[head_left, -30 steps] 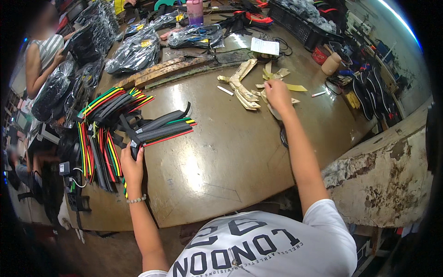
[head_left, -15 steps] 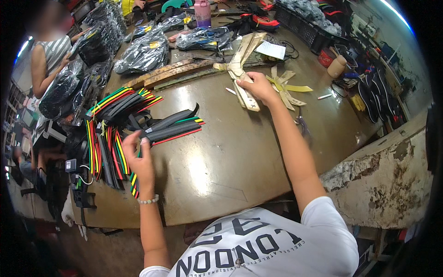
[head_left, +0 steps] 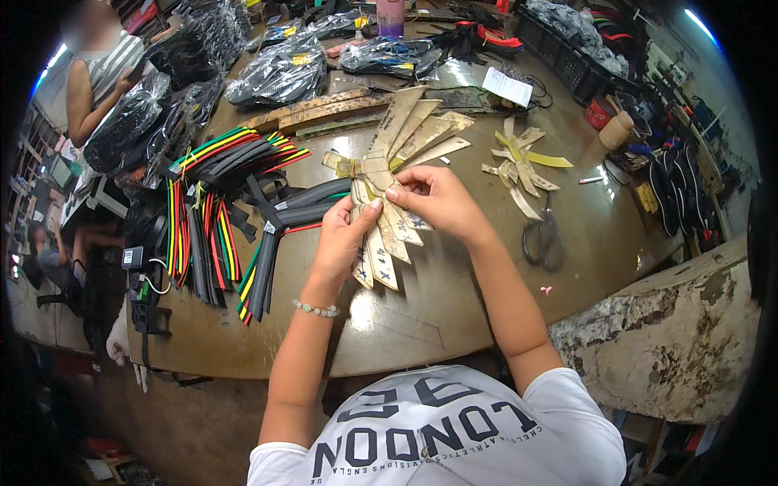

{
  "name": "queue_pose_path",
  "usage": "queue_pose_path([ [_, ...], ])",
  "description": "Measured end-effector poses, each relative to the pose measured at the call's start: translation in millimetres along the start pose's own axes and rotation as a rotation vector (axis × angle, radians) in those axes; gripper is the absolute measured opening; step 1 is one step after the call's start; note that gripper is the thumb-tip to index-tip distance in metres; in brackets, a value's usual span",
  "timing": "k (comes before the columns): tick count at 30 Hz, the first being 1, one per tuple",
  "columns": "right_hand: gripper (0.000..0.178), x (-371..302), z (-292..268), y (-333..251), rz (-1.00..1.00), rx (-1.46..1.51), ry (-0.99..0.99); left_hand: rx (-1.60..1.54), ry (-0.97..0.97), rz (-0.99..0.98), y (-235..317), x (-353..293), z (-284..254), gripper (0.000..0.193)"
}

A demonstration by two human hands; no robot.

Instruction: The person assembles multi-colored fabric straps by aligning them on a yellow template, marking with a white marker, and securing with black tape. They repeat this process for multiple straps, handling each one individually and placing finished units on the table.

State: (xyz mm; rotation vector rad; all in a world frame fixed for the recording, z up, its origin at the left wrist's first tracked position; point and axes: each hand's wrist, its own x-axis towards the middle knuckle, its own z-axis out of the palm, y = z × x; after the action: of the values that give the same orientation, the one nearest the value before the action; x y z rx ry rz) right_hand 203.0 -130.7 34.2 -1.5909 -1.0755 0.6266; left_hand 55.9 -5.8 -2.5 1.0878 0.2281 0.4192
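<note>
A fanned bundle of cream strap-shaped templates, tied at its middle with a yellowish band, is held over the table between both hands. My left hand pinches it low on the left side, thumb on top. My right hand grips its right side near the tie, fingers closed. Dark handwritten marks show on the lower strips. Just left of my left hand lie bundles of black straps and of red, yellow and green striped straps. A second, smaller template bundle rests to the right.
Scissors lie right of my right forearm. Farther back are wooden bars, plastic-wrapped black goods, a paper sheet, a pink-purple bottle and a black crate. At far left, another person holds a dark phone-like object.
My right hand has brought the template bundle nearer and leftward, and its strips are spread wider. My left hand has moved from beside the black straps to grip the bundle too.
</note>
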Motion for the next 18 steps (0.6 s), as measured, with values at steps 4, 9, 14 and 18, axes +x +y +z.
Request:
queue_pose_path([
  [4, 0.026, -5.1, -3.1, 1.7, 0.152, 0.21, 0.028, 0.183, 0.115, 0.103, -5.8, -1.0, 5.7, 0.024],
  [9, 0.025, -18.4, 12.1, 22.5, 0.245, 0.44, 0.008, 0.425, 0.188, 0.178, -10.2, -5.9, 7.1, 0.022],
  [14, 0.022, -23.1, 21.8, 35.2, -0.17, 0.066, 0.148, 0.354, 0.153, 0.046, -12.5, -11.5, 4.1, 0.026],
  [18, 0.013, -29.7, 40.1, 25.3, -0.223, -0.21, 0.324, 0.207, 0.302, -0.013, -23.8, -8.9, 3.2, 0.043],
])
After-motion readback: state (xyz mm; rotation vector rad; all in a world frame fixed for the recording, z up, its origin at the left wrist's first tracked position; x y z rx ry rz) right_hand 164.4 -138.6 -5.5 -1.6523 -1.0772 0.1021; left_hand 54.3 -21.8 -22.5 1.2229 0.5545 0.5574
